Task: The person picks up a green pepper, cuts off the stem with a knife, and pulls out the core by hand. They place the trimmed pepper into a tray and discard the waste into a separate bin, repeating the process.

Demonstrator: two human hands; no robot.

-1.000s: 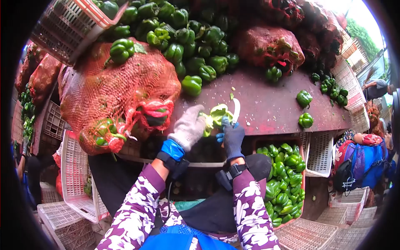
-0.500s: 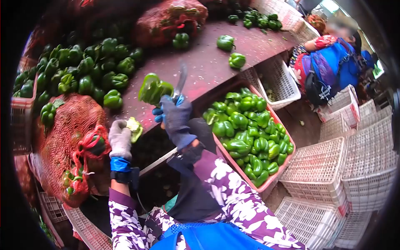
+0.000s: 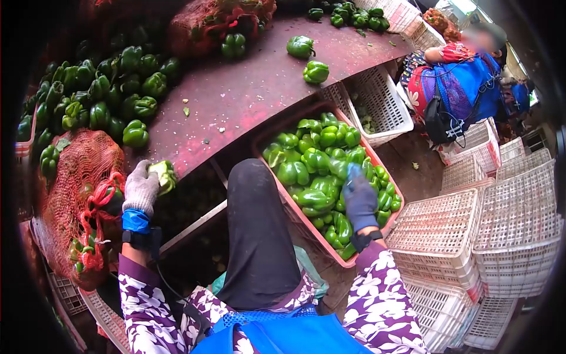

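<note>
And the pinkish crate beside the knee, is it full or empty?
The crate looks nearly full: green peppers lie piled across it, hiding its floor. Their exact depth cannot be seen.

Right hand [image 3: 360, 200] is kinda blurry over the green peppers [image 3: 315, 200] in the pink crate [image 3: 321, 242]. Left of that crate, the left hand [image 3: 141, 189] grips a pale pepper piece [image 3: 165, 176]; table [image 3: 236, 100] runs behind the crate.

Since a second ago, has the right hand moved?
Yes: the right hand has moved rightward, from the table edge to over the peppers in the red crate.
</note>
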